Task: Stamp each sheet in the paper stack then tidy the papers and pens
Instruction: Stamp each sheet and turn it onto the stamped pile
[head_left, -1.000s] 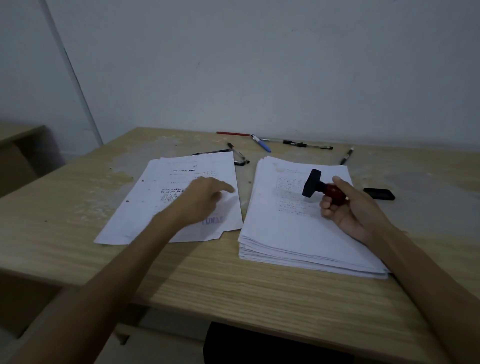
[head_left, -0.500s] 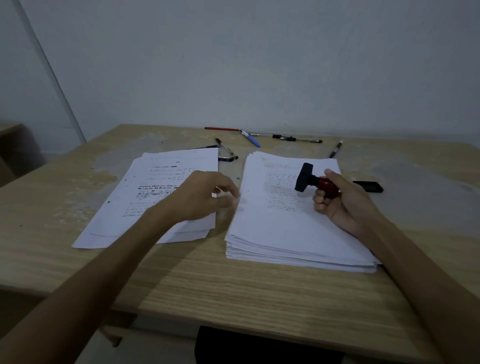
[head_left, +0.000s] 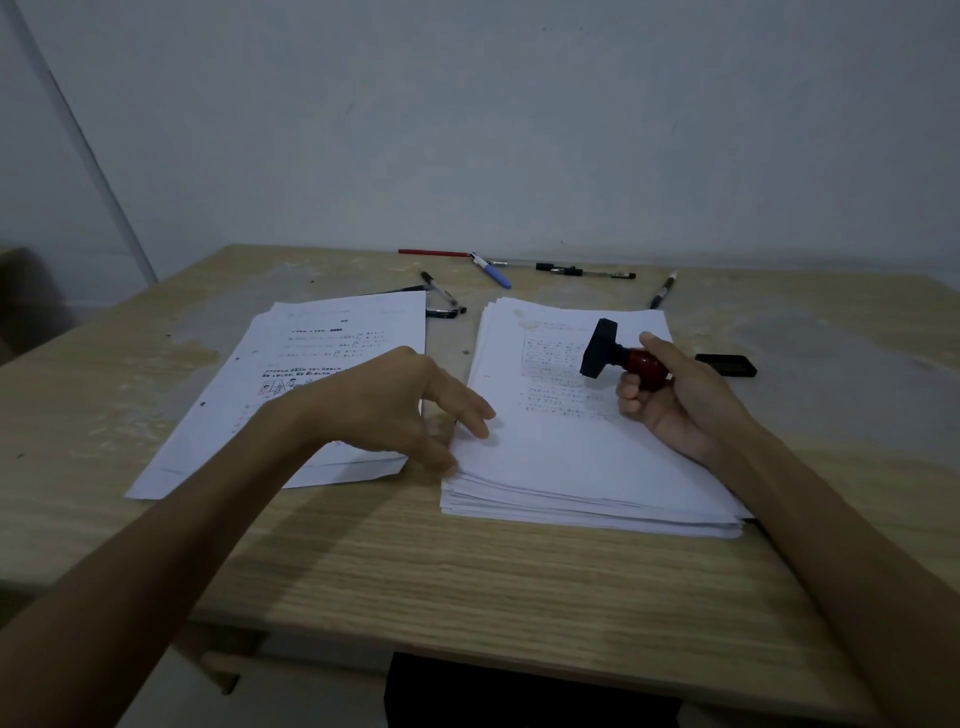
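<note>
We see a wooden table (head_left: 467, 561) against a pale wall, with two lots of paper on it. The thick paper stack (head_left: 582, 457) lies right of the table's middle, its near edge not far from the table's near edge, the top sheet printed with small text. Left of it, just beside but apart, lies a thinner pile of sheets (head_left: 311, 364), fanned a little and turned slightly askew. Our right hand (head_left: 675, 400) hovers over the far right part of the stack, its fingers curled round the red handle of the stamp (head_left: 618, 356); the stamp is tipped on its side, its black base pointing left and held clear of the paper. Our left hand (head_left: 395, 410) reaches across the gap between the two piles, fingers loosely spread and holding nothing, the fingertips (head_left: 478, 421) resting on or just above the left edge of the stack; we cannot tell whether they touch. Along the table's far edge lie several pens: a red pen (head_left: 434, 253), a blue-capped pen (head_left: 493, 273), a black pen (head_left: 582, 270) and another black pen (head_left: 662, 291) further right, with two more near the far edge of the thinner pile. A black ink pad (head_left: 727, 364) sits on the table just right of the stack.
</note>
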